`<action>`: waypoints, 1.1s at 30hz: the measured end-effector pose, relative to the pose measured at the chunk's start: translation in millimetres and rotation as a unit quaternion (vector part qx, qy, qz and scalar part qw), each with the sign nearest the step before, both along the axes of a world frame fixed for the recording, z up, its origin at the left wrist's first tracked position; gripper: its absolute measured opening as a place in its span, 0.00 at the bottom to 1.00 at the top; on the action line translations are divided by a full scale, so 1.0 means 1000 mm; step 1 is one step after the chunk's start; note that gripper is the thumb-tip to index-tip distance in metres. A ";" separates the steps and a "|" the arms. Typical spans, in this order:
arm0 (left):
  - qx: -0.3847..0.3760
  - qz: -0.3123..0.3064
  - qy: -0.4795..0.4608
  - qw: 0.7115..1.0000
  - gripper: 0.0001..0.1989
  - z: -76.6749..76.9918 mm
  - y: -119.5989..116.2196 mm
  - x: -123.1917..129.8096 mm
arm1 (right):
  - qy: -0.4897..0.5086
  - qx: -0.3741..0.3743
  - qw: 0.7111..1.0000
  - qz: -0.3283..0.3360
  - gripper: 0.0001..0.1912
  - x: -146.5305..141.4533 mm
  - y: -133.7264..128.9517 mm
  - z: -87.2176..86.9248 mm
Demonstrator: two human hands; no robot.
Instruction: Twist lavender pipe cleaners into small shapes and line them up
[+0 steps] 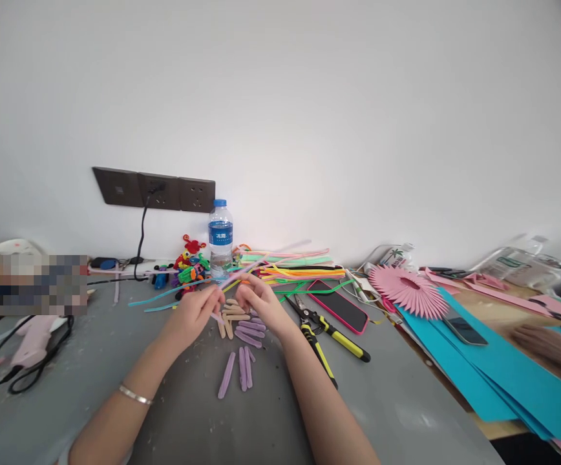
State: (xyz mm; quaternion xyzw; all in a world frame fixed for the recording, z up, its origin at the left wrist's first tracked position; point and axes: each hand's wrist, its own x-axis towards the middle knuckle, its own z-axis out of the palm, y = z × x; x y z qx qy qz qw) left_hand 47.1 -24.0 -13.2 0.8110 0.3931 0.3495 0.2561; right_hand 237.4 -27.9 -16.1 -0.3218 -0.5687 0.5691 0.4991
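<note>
My left hand (199,311) pinches a pale purple pipe cleaner (229,279), which slants up to the right and also pokes out below the fingertips. My right hand (262,303) is close beside it, fingers curled; what lies between them is hidden. Below the hands, several purple fuzzy-covered sticks (244,368) lie on the grey table (183,407). Several bare wooden craft sticks (234,316) form a loose pile just under my fingers. Behind them is a bundle of coloured pipe cleaners (304,273).
A water bottle (220,239) stands by the wall near small pipe-cleaner figures (190,261). Yellow-black pliers (326,332) and a phone (341,307) lie right. A glue gun (33,342) with its cable is left. Blue card (494,368), a pink paper fan (406,290) and another person's hand (552,349) are far right.
</note>
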 end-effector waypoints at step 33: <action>0.090 -0.092 -0.090 0.988 0.06 -0.007 -0.002 0.012 | 0.060 -0.017 0.996 -0.061 0.17 0.004 0.006 -0.005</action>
